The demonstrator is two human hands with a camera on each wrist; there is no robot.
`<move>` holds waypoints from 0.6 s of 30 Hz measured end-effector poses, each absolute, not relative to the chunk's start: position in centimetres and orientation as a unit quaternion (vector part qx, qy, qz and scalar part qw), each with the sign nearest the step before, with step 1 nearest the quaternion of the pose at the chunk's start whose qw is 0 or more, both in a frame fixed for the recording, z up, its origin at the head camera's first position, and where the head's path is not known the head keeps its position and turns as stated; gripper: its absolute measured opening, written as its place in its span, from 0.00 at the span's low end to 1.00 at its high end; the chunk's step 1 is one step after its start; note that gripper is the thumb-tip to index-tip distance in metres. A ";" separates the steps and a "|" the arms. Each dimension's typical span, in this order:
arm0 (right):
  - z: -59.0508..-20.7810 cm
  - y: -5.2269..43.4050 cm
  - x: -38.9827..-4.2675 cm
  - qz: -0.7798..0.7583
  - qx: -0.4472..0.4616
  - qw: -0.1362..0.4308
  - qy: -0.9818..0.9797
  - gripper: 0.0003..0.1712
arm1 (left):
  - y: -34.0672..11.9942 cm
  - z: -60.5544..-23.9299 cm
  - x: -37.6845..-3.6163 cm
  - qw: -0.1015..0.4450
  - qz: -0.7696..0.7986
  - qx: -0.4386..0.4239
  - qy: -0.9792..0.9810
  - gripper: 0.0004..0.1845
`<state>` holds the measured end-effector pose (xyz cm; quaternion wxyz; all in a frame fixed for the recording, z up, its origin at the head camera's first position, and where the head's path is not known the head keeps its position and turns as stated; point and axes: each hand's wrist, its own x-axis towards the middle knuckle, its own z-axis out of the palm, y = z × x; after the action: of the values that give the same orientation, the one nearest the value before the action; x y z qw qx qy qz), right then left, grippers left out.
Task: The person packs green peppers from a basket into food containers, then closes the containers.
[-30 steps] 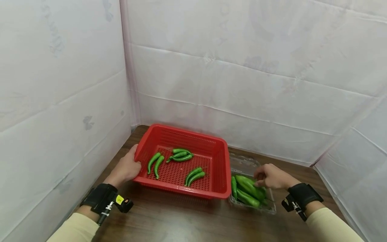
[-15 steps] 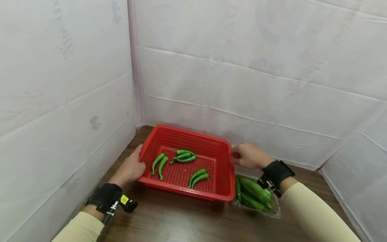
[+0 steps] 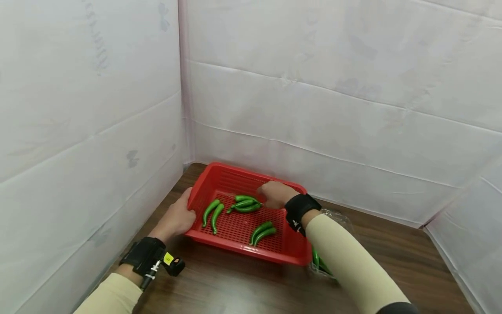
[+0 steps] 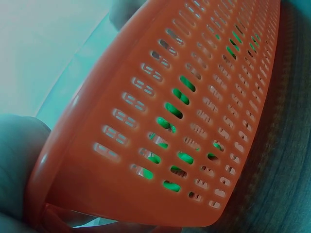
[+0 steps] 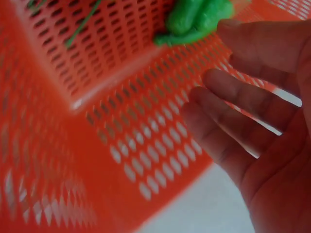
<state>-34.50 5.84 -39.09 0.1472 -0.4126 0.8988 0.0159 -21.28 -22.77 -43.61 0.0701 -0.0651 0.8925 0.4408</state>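
A red perforated plastic basket stands on the table, several green chili peppers on its floor. They lie as a cluster at the back, a pair at the left and a pair at the right. My left hand grips the basket's left rim, its thumb on the inner side. Over the back of the basket is my right hand, close to the back cluster. In the right wrist view its fingers are loosely extended beside green peppers, with nothing seen held.
A clear plastic box with green peppers stands right of the basket, mostly hidden by my right forearm. White sheeting walls the brown wooden table at the back and both sides.
My right hand has moved left from the clear box, past the basket's right rim, to over its back. The left hand keeps its grip. The head view has shifted slightly left.
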 end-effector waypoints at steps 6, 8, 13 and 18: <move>-42.0 4.9 -34.4 0.046 -0.433 0.142 0.889 0.24 | -21.2 -43.6 -21.2 0.079 0.453 -0.066 0.886 0.40; -42.6 4.8 -34.1 0.056 -0.429 0.145 0.890 0.25 | -20.9 -43.6 -21.2 0.080 0.454 -0.066 0.885 0.40; -43.3 4.6 -33.8 0.069 -0.411 0.159 0.895 0.27 | -20.7 -43.4 -21.2 0.080 0.457 -0.066 0.883 0.40; -43.6 4.3 -33.6 0.061 -0.402 0.173 0.897 0.24 | -20.9 -43.2 -21.2 0.076 0.454 -0.066 0.885 0.40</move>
<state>-33.63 4.35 -43.61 0.1726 -0.4016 0.8973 0.0614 -21.22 -20.92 -43.23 0.0759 -0.0656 0.8855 0.4538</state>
